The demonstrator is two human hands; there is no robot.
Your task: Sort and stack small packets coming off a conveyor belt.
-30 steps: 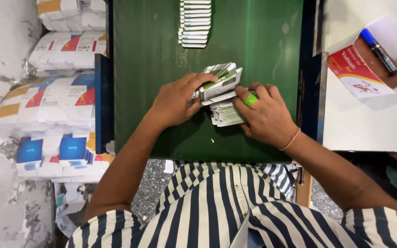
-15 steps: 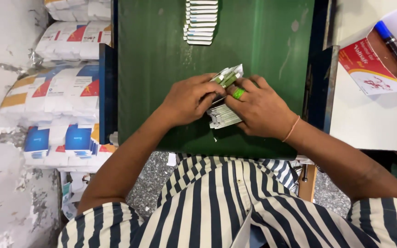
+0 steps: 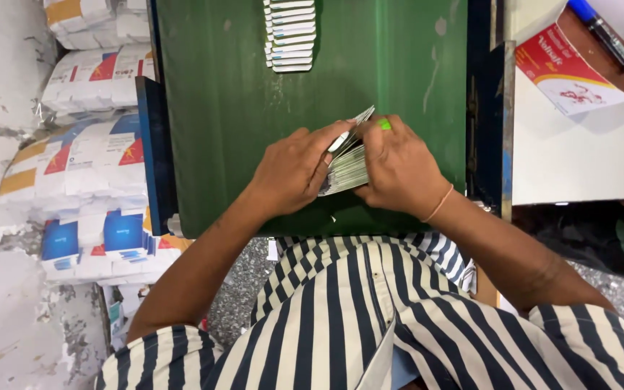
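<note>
Between the two hands, on the near part of the green table (image 3: pixel 225 144), a stack of flat folded cartons (image 3: pixel 347 167) is lying tilted, its edges fanning toward the far side. Left hand (image 3: pixel 294 173) is grasping the stack's left side, fingers curling over the top cartons. Right hand (image 3: pixel 399 167) is gripping the right side, a green cap on one fingertip. Farther off, a row of similar cartons (image 3: pixel 289 35) is sitting well apart from both hands.
</note>
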